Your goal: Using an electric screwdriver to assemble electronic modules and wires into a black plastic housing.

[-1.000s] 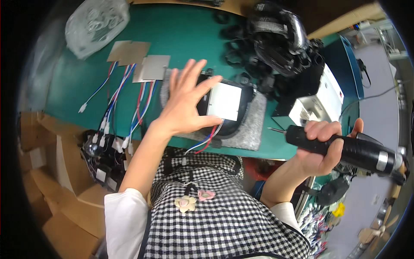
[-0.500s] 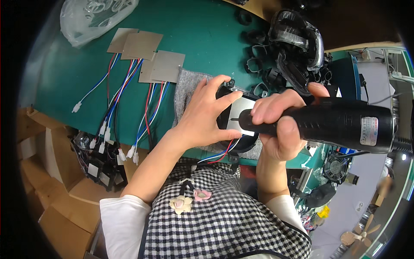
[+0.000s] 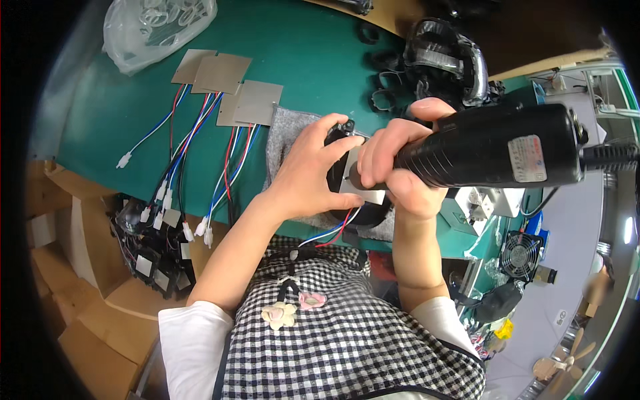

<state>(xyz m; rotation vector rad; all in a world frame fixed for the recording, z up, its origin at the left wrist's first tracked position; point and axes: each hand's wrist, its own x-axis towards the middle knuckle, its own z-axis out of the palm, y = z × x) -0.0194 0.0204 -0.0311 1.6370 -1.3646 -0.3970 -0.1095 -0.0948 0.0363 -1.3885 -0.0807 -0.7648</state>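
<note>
My right hand (image 3: 402,157) is closed round a thick black electric screwdriver (image 3: 483,150), its cord leaving toward the right. The narrow front end points left, over a silvery flat plate (image 3: 373,195) that sits in a black housing (image 3: 336,175). My left hand (image 3: 300,175) grips the housing, fingers at its far edge and thumb on the near side of the plate. Red, white and blue wires (image 3: 330,235) come out from the plate toward me. Under the housing lies a grey cloth (image 3: 285,125). The screwdriver and my right fingers hide part of the plate.
Several grey plates (image 3: 259,101) with wires and white connectors lie at left. A clear plastic bag (image 3: 150,33) is at far left. Black ring parts (image 3: 383,100) and wrapped black parts (image 3: 443,60) lie beyond my right hand. A metal-topped box (image 3: 475,207) and fan (image 3: 520,257) stand at right.
The screwdriver and my right hand have moved left and a little farther from me, the tool's rear end swinging away. My left hand has shifted slightly left, still on the housing.
</note>
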